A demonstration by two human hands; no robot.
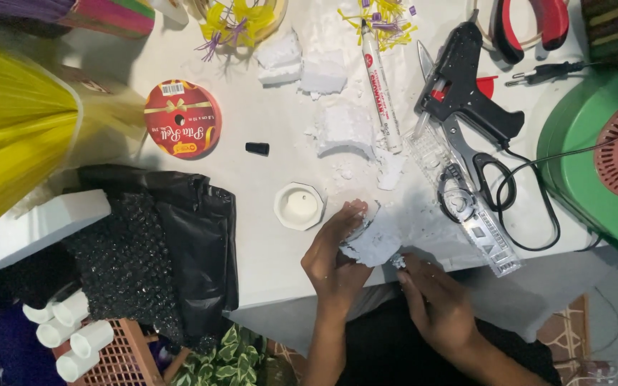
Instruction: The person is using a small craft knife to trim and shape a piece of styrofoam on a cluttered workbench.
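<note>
At the near edge of the white worktop (pixel 252 236), both hands close on a white foam chunk (pixel 373 243): the left hand (pixel 334 257) grips its side to steady it, the right hand (pixel 430 297) pinches its lower corner. A small candle holder (pixel 299 206) sits just beside; the glue gun (pixel 466 89) lies further back.

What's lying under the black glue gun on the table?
Under the black glue gun lie scissors and a clear plastic ruler. The gun covers where the scissor blades cross, so that part cannot be seen.
</note>
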